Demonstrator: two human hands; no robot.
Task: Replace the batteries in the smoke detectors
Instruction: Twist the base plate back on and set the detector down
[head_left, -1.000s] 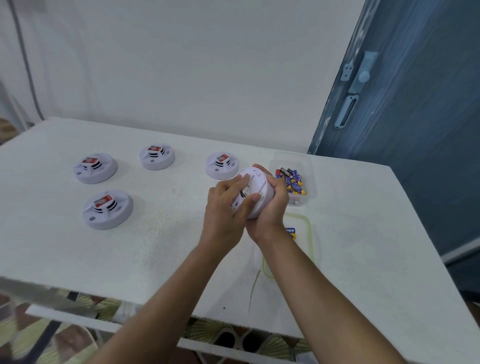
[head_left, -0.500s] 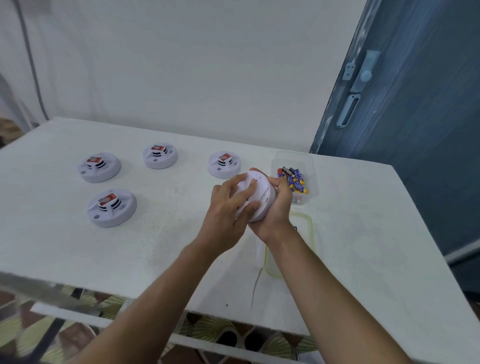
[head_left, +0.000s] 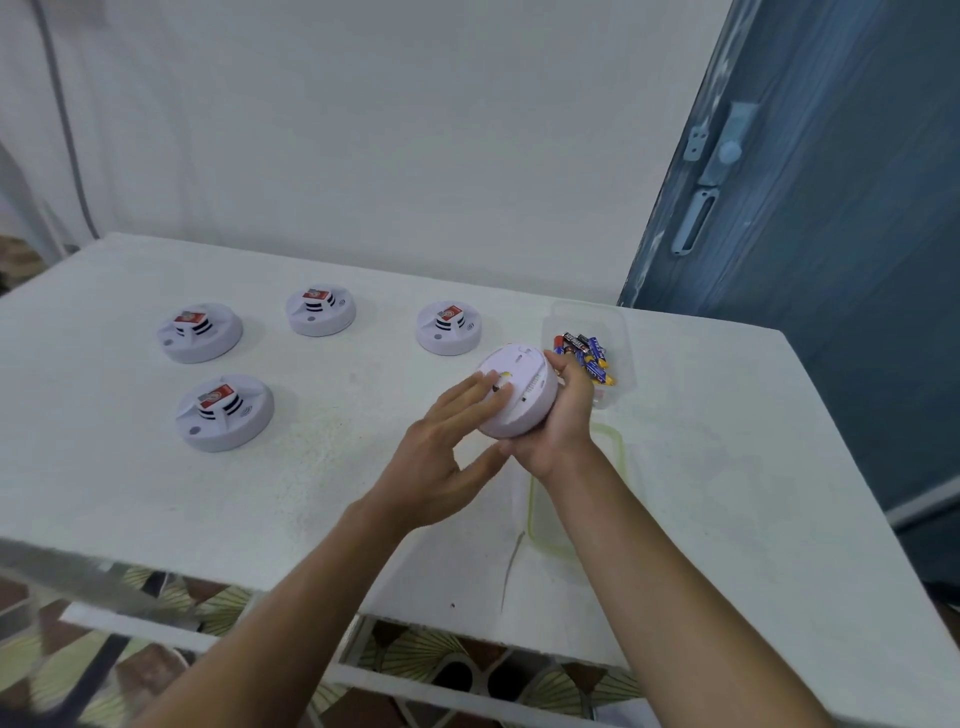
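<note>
The smoke detector (head_left: 524, 402) is a round white plastic disc, held tilted above the table (head_left: 727, 467) with its flat back turned toward the camera. Small slots and a short ridged strip mark that back, and a small dark and yellow spot shows near its middle, too small to make out.

The right hand (head_left: 563, 423) grasps the disc from the right and below, fingers wrapped over its far rim. The left hand (head_left: 441, 457) is released, fingers nearly straight, their tips resting on the back just beside the dark spot.

Four more detectors sit face up on the table to the left, each white with black vents and a red label on its raised centre: one just behind the held disc (head_left: 448, 328), one farther left (head_left: 320, 310), one at the far left (head_left: 200, 332) and one nearer the front edge (head_left: 224, 412).

One clear plastic box (head_left: 621, 332) stands just right of the held disc, holding a small heap of batteries (head_left: 587, 356) in blue, yellow, black and red; their number cannot be counted. One clear lid (head_left: 619, 441) with a green rim lies flat under the right wrist.
</note>
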